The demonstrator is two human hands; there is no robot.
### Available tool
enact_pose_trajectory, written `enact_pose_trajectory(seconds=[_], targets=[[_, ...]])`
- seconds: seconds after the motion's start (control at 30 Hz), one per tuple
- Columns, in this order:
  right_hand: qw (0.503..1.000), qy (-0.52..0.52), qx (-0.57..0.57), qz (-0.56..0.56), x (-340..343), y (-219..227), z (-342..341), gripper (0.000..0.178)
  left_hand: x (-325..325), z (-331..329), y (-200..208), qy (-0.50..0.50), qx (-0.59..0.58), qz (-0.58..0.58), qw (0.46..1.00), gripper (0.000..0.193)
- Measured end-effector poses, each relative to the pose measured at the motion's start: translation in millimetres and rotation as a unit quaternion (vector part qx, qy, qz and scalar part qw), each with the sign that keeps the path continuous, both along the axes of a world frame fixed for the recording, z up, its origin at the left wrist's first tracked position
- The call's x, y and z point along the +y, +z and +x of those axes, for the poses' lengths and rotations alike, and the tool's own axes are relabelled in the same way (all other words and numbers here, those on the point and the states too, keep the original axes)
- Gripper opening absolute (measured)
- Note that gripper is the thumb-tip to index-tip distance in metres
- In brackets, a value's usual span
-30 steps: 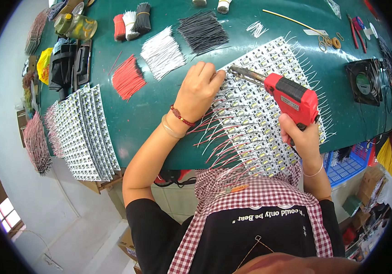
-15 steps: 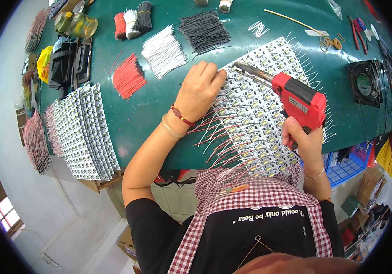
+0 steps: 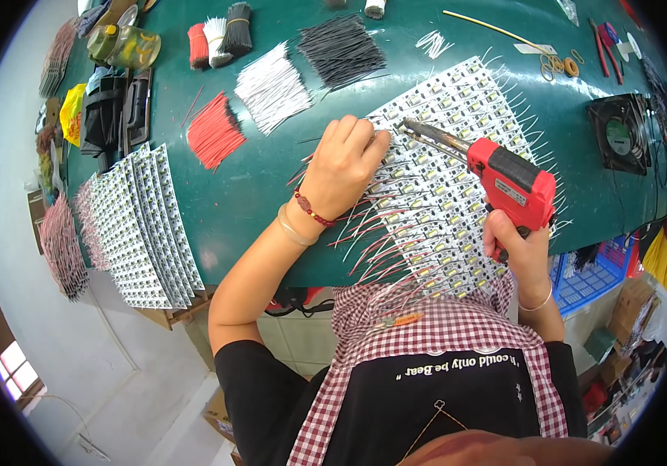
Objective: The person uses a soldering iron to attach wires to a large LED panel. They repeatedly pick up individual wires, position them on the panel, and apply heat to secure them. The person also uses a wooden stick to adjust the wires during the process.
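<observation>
Right now the left hand has its fingers curled narrow and pressed down on the sheet of LED strip boards, fingertips pinching at 1 spot near the sheet's upper-left edge; whether a wire sits between them cannot be told. A red bead bracelet and a pale bangle sit on that wrist.

Right hand is wrapped tight around the grip of the red soldering gun. Gun is tilted, metal tip pointing up-left and landing on the boards just beside the left fingertips. A thin bangle is on the right wrist too.

Boards lie flat at the near edge of the green table, in front of the person's chest, rows of small white and yellow parts, with red and white wire leads sticking out on the near-left side and white leads along the far-right side.

Further out: red wire bundle, white wire bundle and black wire bundle lie beyond the left hand, well apart from it. A stack of more strip boards overhangs the table's left end. Black fan sits at the right end, red-handled pliers and rubber bands beyond it. Person wears a red checked apron over a black shirt.
</observation>
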State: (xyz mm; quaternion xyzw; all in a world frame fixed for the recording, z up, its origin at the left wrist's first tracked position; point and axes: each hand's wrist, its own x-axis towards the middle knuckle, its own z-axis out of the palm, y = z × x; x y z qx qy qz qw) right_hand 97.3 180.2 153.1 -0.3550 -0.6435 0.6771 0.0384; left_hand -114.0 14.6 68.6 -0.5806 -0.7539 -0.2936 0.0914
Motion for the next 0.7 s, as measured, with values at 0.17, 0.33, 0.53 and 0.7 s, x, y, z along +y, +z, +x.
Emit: enact_pose_trajectory(seconds=[0.17, 0.33, 0.53, 0.7], targets=[[1.000, 0.014, -0.010, 0.006, 1, -1, 1, 0.014, 2, -1, 3, -0.006, -0.001, -0.007, 1.000, 0.025], [0.999, 0.026, -0.019, 0.036, -3, 5, -5, 0.016, 4, 1, 2, -0.001, -0.009, -0.008, 1.000, 0.024], [1.000, 0.002, -0.025, 0.009, -2, -2, 0, 0.016, 6, 4, 6, 0.005, -0.005, -0.027, 1.000, 0.024], [1.000, -0.008, -0.013, 0.002, 1, 7, 5, 0.013, 7, 10, 8, 0.014, 0.006, -0.039, 0.999, 0.024]])
